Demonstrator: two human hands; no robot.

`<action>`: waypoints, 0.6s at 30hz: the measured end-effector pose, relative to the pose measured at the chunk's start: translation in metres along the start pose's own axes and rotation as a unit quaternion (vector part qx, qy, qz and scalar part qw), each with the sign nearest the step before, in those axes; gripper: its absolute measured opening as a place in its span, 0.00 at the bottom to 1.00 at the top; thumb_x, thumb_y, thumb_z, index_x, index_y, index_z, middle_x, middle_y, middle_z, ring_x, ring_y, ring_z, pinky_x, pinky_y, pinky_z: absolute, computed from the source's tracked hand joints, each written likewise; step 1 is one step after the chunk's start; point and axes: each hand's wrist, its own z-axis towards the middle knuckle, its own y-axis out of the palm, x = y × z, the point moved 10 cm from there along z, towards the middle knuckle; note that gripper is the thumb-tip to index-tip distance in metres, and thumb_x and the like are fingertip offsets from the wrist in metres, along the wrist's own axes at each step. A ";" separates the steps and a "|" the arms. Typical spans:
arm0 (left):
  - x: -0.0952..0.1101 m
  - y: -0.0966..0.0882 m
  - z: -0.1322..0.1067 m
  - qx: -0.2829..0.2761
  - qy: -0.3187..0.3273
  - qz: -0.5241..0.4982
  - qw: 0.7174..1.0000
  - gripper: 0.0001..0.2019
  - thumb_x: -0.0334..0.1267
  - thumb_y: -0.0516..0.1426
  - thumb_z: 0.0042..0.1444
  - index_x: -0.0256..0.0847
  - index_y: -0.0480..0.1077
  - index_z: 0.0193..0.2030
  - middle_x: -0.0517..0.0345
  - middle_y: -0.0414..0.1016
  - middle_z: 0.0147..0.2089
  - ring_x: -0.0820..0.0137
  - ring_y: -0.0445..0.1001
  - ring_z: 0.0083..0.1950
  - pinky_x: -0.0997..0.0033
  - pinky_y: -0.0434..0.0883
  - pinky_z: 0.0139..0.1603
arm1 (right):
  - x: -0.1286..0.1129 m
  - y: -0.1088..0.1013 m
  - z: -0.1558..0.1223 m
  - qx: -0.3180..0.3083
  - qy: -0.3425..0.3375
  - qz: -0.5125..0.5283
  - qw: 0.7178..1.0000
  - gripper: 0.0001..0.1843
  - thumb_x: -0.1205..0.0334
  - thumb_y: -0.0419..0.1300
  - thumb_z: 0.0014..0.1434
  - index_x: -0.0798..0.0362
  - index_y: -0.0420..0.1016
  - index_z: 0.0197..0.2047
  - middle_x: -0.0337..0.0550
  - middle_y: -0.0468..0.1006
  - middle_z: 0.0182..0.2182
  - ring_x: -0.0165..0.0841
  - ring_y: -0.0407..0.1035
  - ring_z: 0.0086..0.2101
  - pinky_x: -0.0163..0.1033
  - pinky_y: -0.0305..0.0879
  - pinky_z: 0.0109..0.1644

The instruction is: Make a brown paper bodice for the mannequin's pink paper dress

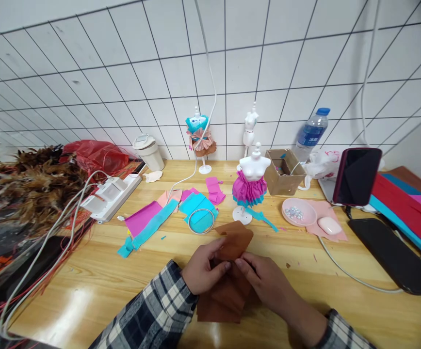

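Note:
Both hands grip a sheet of brown crepe paper (221,300) over the front of the table. My left hand (205,266) pinches it between thumb and fingers, and my right hand (263,278) pinches it close beside the left thumb. Part of the paper stands up folded above the fingers; the rest hangs below them. Just beyond stands a small white mannequin (254,167) in a magenta and teal crepe paper skirt (249,189). A metal ring (201,231) lies on blue crepe paper (196,206) to the left of it.
Magenta paper strips (143,218) lie left. Behind are a dressed mannequin (199,133), a bare mannequin (250,123), a cardboard box (283,182) and a water bottle (312,131). Right are a pink dish (294,203) of beads, a phone (358,177) and a keyboard-like black slab (394,254). A power strip (112,194) sits left.

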 end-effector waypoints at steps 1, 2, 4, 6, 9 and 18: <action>-0.001 0.000 -0.001 0.003 0.000 0.003 1.000 0.29 0.41 0.59 0.55 0.34 0.65 0.63 0.43 0.76 0.52 0.58 0.76 0.48 0.59 0.74 0.49 | 0.001 0.000 0.000 -0.003 0.000 0.002 1.000 0.25 0.44 0.42 0.68 0.51 0.67 0.30 0.41 0.76 0.28 0.35 0.68 0.30 0.37 0.54 0.34; -0.003 0.000 -0.001 0.005 0.000 0.001 1.000 0.29 0.42 0.59 0.55 0.35 0.65 0.63 0.43 0.77 0.51 0.58 0.76 0.47 0.59 0.74 0.48 | 0.002 0.001 0.000 -0.007 -0.001 0.005 1.000 0.25 0.44 0.43 0.68 0.51 0.68 0.30 0.41 0.76 0.28 0.35 0.68 0.31 0.37 0.54 0.34; -0.006 0.003 -0.002 -0.002 -0.003 -0.014 1.000 0.29 0.43 0.59 0.55 0.35 0.64 0.63 0.45 0.77 0.48 0.60 0.77 0.44 0.61 0.75 0.46 | 0.004 0.002 0.001 -0.017 -0.001 0.011 1.000 0.24 0.44 0.43 0.67 0.51 0.69 0.31 0.41 0.77 0.29 0.35 0.68 0.31 0.37 0.54 0.34; -0.008 0.006 -0.002 -0.013 -0.008 -0.031 0.999 0.30 0.44 0.59 0.56 0.35 0.64 0.63 0.46 0.78 0.46 0.62 0.77 0.41 0.62 0.75 0.44 | 0.004 0.003 0.001 -0.023 -0.002 0.014 1.000 0.24 0.45 0.44 0.67 0.51 0.69 0.32 0.42 0.77 0.29 0.35 0.68 0.31 0.37 0.54 0.34; -0.008 0.004 -0.002 -0.008 -0.017 -0.020 1.000 0.30 0.44 0.61 0.55 0.36 0.64 0.63 0.47 0.78 0.46 0.61 0.77 0.43 0.61 0.75 0.46 | 0.005 0.000 0.001 -0.013 -0.003 0.028 1.000 0.25 0.44 0.43 0.67 0.52 0.69 0.32 0.42 0.76 0.29 0.35 0.67 0.31 0.37 0.54 0.34; 0.005 0.001 0.004 -0.012 -0.017 -0.060 0.998 0.30 0.44 0.61 0.56 0.38 0.64 0.64 0.44 0.75 0.55 0.55 0.74 0.54 0.56 0.72 0.54 | 0.007 -0.003 0.000 -0.015 -0.005 0.042 0.999 0.26 0.43 0.43 0.67 0.52 0.61 0.26 0.37 0.69 0.23 0.32 0.62 0.27 0.36 0.51 0.31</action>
